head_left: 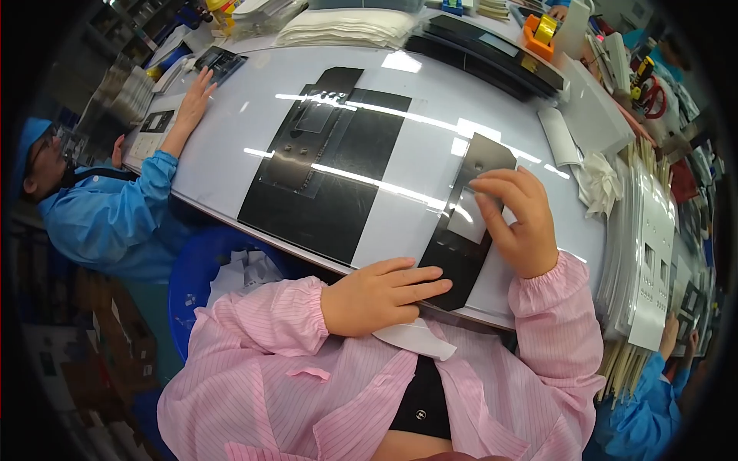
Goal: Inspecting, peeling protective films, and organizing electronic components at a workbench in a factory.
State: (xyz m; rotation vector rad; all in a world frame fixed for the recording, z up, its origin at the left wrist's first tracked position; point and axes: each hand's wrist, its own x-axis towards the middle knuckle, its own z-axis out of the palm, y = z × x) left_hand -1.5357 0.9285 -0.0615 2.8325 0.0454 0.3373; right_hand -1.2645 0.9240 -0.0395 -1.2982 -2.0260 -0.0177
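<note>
Black panel [469, 223] under both hands, white label [467, 225] at right hand [519, 219] fingers

Single head-worn fisheye view, looking steeply down and forward, close over the glossy white worktable [400, 165]; straight edges bow toward the dark rim.

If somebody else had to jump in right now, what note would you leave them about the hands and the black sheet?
Left hand: flat, fingers together, pressing the near end of the black panel at the white table edge; nothing gripped.
Right hand: fingertips on the panel's upper part, by its pale window.
Panel: flat on the table, running from the near edge up and away.
Nearby: a bigger black sheet to the left, a stack of panels to the right.
Done: panel is laid down and steadied.
Left: cannot tell from this view.
</note>
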